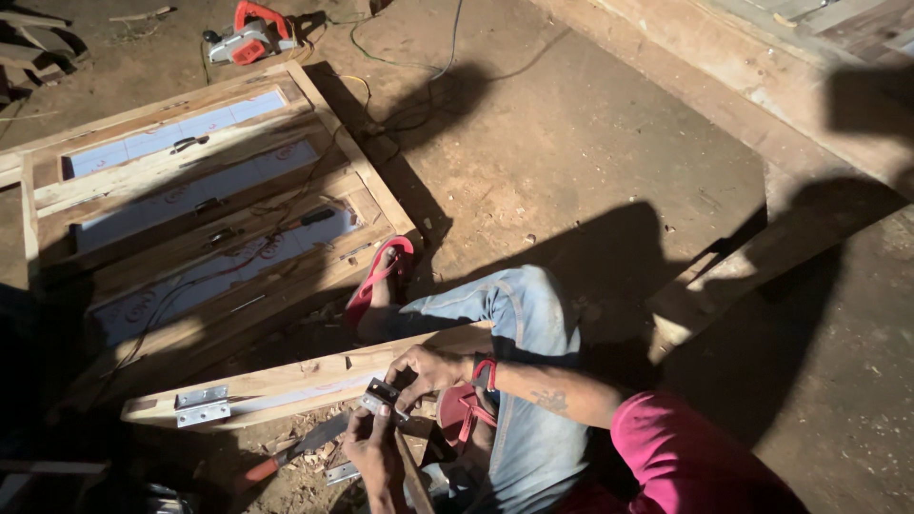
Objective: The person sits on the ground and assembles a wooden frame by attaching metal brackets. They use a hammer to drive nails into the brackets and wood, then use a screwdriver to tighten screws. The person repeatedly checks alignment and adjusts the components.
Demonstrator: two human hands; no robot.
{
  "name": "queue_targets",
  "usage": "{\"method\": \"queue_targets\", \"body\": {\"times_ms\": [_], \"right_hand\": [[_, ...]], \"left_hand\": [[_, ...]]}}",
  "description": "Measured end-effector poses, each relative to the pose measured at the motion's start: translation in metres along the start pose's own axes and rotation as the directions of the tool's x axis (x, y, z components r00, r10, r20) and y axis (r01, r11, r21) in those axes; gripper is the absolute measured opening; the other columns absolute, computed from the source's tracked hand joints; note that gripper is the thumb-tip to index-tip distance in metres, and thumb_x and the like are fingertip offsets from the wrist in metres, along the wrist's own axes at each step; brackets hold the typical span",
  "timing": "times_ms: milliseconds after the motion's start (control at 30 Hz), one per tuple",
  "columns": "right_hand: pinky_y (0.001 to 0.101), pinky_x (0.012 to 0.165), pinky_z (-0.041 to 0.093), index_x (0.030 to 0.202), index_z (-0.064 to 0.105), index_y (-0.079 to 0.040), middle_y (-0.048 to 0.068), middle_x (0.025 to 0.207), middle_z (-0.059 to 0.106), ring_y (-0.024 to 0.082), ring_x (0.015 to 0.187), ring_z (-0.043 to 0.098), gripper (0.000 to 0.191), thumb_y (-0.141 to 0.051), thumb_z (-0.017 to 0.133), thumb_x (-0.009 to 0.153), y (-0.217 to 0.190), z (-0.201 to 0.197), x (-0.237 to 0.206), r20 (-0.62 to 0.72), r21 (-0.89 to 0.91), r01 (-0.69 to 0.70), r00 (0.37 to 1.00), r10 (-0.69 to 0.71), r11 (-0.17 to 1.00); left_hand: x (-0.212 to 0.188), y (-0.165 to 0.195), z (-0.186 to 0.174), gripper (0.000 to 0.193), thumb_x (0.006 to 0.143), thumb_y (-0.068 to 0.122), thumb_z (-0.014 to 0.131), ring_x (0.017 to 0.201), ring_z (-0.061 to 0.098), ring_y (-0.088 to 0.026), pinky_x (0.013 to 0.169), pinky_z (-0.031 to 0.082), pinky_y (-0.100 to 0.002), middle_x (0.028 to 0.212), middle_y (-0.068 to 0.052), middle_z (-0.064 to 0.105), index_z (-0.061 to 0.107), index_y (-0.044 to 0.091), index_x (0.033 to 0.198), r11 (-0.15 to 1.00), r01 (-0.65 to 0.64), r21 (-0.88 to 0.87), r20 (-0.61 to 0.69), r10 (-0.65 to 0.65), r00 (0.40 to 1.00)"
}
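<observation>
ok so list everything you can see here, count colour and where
hinge: one, silver, between both hands
fitted hinge: one, silver, left end of the plank
plank: one, pale wood, on the ground by the hands
wooden frame: one, brown with white panels, upper left
power tool: one, red and grey, top
chisel: one, orange handle, lower left
sandals: two, red, on the feet
jeans: one pair, blue
left hand: on the hinge
right hand: on the hinge

A hinge (384,393) sat on the near end of a wooden rail (314,377), between both hands. Another hinge (202,405) lay at its left end. A window frame (190,205) lay farther left, a power tool (249,35) beyond it.
</observation>
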State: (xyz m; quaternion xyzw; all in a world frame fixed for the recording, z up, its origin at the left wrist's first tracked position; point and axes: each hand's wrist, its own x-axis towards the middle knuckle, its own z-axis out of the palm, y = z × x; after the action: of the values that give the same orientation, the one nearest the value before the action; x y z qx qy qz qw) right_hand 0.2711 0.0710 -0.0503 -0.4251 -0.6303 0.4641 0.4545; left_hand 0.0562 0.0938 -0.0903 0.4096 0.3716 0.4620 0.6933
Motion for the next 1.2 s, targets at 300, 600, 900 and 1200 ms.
{"method": "queue_targets", "body": {"times_ms": [300,600,900,1200], "right_hand": [[0.035,0.087,0.053,0.103,0.072,0.002,0.015,0.098,0.072,0.023,0.095,0.067,0.048,-0.035,0.088,0.078,0.008,0.013,-0.004,-0.134,-0.323,-0.104,0.989,0.063,0.941],[0.0413,0.109,0.041,0.124,0.059,0.004,0.019,0.123,0.059,0.031,0.123,0.053,0.059,-0.03,0.08,0.081,0.03,0.033,-0.008,-0.29,-0.311,-0.104,0.957,0.01,0.945],[0.0329,0.086,0.055,0.101,0.074,-0.003,0.01,0.097,0.076,0.018,0.091,0.07,0.031,-0.022,0.085,0.08,0.009,0.02,-0.005,-0.259,-0.224,0.047,0.96,-0.106,0.973],[0.0283,0.079,0.056,0.098,0.075,-0.001,0.007,0.092,0.077,0.011,0.086,0.071,0.022,-0.015,0.085,0.084,0.001,0.007,-0.015,-0.175,-0.051,-0.026,0.984,0.017,0.998]], "left_hand": [[0.001,0.007,0.0,0.016,0.091,0.015,0.076,0.056,0.068,-0.021,0.055,0.055,-0.034,0.073,-0.013,0.076,0.078,-0.001,0.094,0.765,-0.095,0.637,-0.043,0.158,0.987],[-0.003,-0.028,0.002,0.021,0.092,0.02,0.075,0.063,0.072,-0.019,0.059,0.06,-0.03,0.083,-0.014,0.076,0.073,-0.001,0.096,0.715,-0.218,0.664,-0.072,0.352,0.933],[-0.006,0.012,0.006,0.016,0.089,0.013,0.078,0.077,0.071,-0.018,0.071,0.057,-0.033,0.085,-0.012,0.077,0.077,-0.002,0.095,0.891,-0.147,0.43,-0.047,0.185,0.982],[-0.014,0.02,0.019,0.007,0.087,-0.002,0.075,0.073,0.065,-0.013,0.068,0.051,-0.027,0.084,-0.007,0.073,0.074,-0.005,0.093,0.991,0.019,0.135,-0.068,-0.01,0.998]]}}
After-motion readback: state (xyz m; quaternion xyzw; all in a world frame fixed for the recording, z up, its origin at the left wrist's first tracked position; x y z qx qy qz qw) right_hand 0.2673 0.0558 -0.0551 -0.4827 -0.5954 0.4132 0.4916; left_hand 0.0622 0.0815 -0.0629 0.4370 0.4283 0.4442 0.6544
